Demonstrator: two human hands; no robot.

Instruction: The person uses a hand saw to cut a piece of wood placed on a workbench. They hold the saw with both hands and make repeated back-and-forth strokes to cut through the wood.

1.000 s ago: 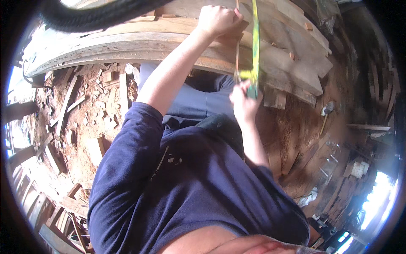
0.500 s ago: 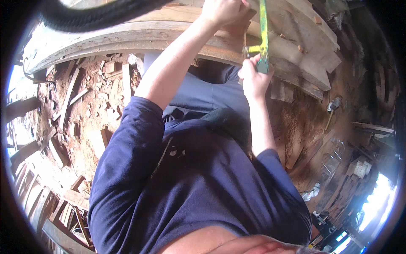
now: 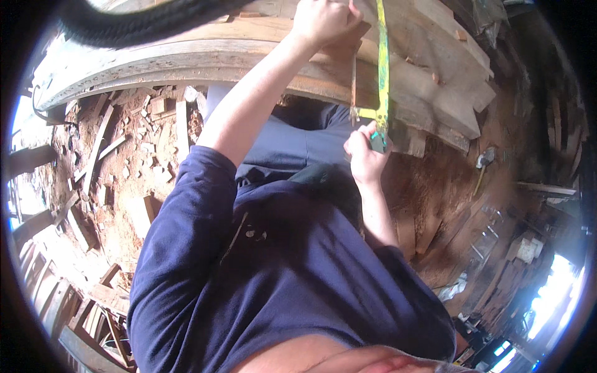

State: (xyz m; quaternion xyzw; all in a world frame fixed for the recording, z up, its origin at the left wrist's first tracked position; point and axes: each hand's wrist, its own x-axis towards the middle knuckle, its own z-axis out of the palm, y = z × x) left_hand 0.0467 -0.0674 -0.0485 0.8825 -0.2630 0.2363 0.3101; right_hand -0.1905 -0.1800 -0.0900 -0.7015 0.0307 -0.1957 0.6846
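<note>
My left hand (image 3: 320,22) is closed on a brown wooden piece (image 3: 349,46) at the far part of the stacked pale boards (image 3: 211,56). My right hand (image 3: 367,152) grips the dark green handle (image 3: 377,142) of a yellow-framed saw (image 3: 383,74), just beyond my lap. The saw's frame points away from me across the boards, with a thin rusty strip, apparently the blade, parallel on its left, running up to the piece under my left hand. My left fingertips are partly hidden.
Offcuts (image 3: 161,105) and sawdust cover the ground at left. A black braided hose (image 3: 137,28) arches across the upper left. A hammer-like tool (image 3: 485,158) lies at right. More timber (image 3: 93,292) is piled at lower left, with scrap wood at far right.
My right hand and the saw moved forward, away from me, by half a second ago, then came back toward me. My left hand stayed closed on the piece, shifting slightly in view.
</note>
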